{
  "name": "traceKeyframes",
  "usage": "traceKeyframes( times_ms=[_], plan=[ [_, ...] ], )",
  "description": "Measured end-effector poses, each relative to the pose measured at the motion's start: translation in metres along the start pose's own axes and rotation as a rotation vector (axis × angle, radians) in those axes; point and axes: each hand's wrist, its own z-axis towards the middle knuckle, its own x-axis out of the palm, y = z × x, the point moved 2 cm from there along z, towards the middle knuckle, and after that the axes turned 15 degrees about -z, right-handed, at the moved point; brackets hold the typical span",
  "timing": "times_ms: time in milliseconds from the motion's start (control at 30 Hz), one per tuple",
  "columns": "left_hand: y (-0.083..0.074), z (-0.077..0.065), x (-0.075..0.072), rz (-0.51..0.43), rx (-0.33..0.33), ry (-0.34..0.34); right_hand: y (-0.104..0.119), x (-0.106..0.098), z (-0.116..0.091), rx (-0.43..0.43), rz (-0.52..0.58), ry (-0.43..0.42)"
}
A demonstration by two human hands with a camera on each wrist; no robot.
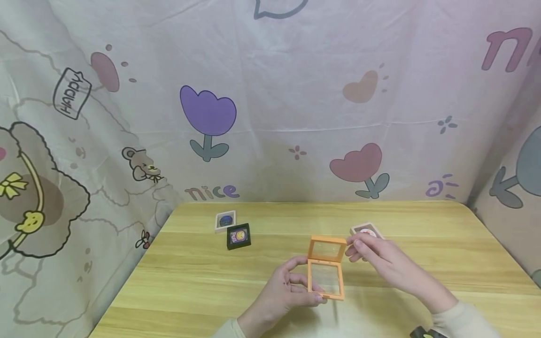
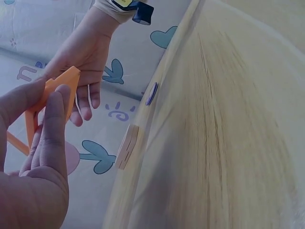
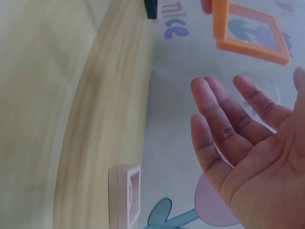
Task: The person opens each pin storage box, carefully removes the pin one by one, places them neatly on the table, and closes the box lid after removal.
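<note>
My left hand (image 1: 281, 290) grips an orange hinged display frame (image 1: 343, 282), thumb at its front edge and fingers behind. The frame stands unfolded above the table, its lid tilted up, with clear film in both halves. Beside the lid's right edge is my right hand (image 1: 382, 258), holding nothing. In the right wrist view its fingers (image 3: 224, 119) are spread and loosely bent, with a gap between them and the orange frame (image 3: 252, 52). Behind the right hand lies a pale pink frame (image 1: 355, 230) with a round white-and-red piece inside, partly covered by the hand.
At the table's back left, a white frame (image 1: 220, 229) with a dark blue round piece lies against a black frame (image 1: 231, 245) with a yellow-and-purple piece. A flat disc with a purple rim (image 2: 151, 94) lies on the wooden table (image 1: 177, 281). Printed cloth (image 1: 270, 94) hangs behind.
</note>
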Motion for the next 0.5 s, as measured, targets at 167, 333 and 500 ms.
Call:
traceKeyframes(
  times_ms=[167,333,500],
  plan=[
    [0.0016,-0.0003,-0.0004,0.012,-0.007,-0.002,0.0008,0.0040,0.0034,-0.019,0.070,0.035],
    [0.0042,-0.0014,-0.0007,0.012,-0.012,-0.002,0.0016,0.0066,0.0027,-0.014,0.098,0.072],
    [0.0071,-0.0015,-0.0006,0.002,-0.027,0.010,0.0023,0.0088,0.0027,0.012,0.183,0.122]
  ],
)
